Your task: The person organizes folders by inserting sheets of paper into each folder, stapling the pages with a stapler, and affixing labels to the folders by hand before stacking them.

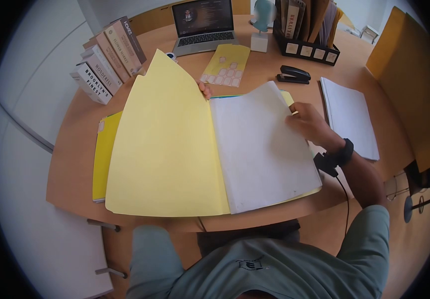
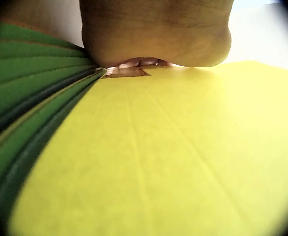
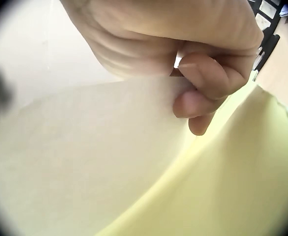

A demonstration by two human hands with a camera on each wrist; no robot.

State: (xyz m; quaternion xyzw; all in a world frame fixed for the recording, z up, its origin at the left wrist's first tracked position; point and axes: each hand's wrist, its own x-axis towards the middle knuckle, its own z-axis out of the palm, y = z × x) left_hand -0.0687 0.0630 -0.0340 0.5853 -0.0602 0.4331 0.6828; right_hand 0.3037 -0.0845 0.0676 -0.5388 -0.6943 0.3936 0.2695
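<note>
A pale yellow file folder (image 1: 165, 139) lies spread over the desk's front, its left cover raised. White sheets (image 1: 260, 149) fill its right side. My right hand (image 1: 310, 124) pinches the top right edge of the paper, lifting that corner; in the right wrist view the curled fingers (image 3: 203, 78) meet the white sheet (image 3: 85, 152) beside yellow card (image 3: 222, 172). My left hand (image 1: 205, 90) is mostly hidden behind the raised cover, fingertips peeking out by the spine. In the left wrist view its heel (image 2: 156, 34) is over a yellow surface (image 2: 134, 157) beside green pleats (image 2: 30, 73).
Several upright books (image 1: 110, 57) and a brighter yellow folder (image 1: 103, 159) are at left. Behind are a laptop (image 1: 205, 37), a label sheet (image 1: 225, 70) and a small sculpture (image 1: 260, 42). A stapler (image 1: 293, 74), file organizer (image 1: 307, 50) and paper stack (image 1: 349, 117) are at right.
</note>
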